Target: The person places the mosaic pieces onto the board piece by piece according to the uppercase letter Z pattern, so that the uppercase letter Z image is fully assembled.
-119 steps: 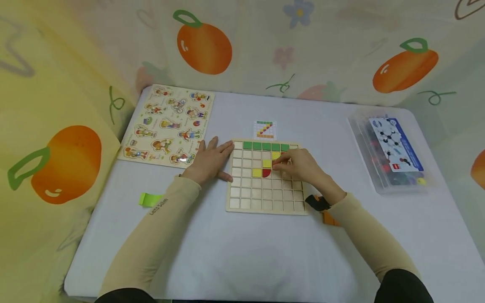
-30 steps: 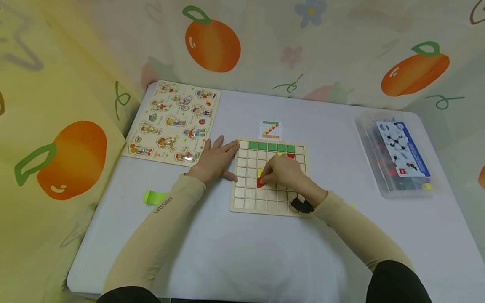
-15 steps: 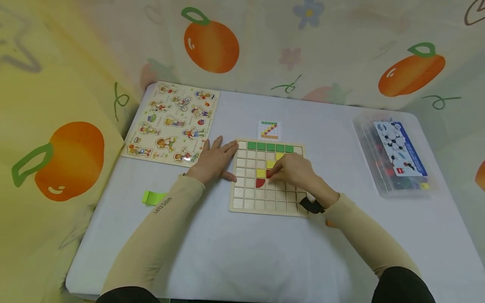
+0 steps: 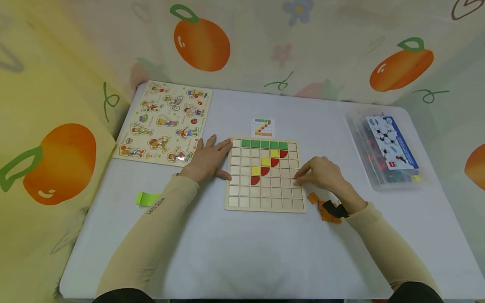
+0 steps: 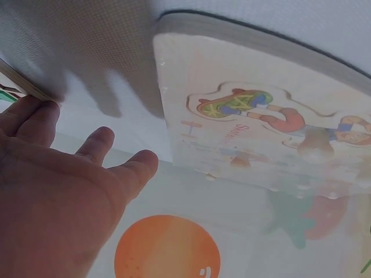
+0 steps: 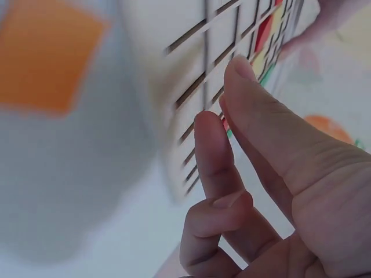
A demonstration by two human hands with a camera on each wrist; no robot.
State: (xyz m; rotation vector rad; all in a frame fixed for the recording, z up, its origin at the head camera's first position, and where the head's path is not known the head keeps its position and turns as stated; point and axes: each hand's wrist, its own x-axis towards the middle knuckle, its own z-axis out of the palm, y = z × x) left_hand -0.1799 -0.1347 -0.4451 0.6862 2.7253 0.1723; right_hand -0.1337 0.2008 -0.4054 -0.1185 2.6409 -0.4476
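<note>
A wooden grid board (image 4: 271, 195) lies mid-table. Along its top run several green square tiles (image 4: 264, 144). Below them, a diagonal is made of three yellow squares (image 4: 265, 161) and several red quarter-round tiles (image 4: 255, 180). My left hand (image 4: 206, 162) rests with spread fingers at the board's left edge. Just over the board's right edge hovers my right hand (image 4: 322, 172); in the right wrist view its thumb (image 6: 255, 104) and index finger (image 6: 213, 145) are close together, with no tile visible between them. Orange tiles (image 4: 331, 216) lie below that hand, partly behind its black wrist strap.
A small printed pattern card (image 4: 263, 128) lies behind the board. A peg puzzle (image 4: 163, 122) with figures occupies the back left, near a bright green strip (image 4: 147, 199). On the right is a clear plastic box (image 4: 386, 147) with a blue-and-white label.
Since the earliest frame, a red quarter-round has appeared at the diagonal's lower end. My right hand has moved right, off the red tiles to the board's edge. The left hand stays at the board.
</note>
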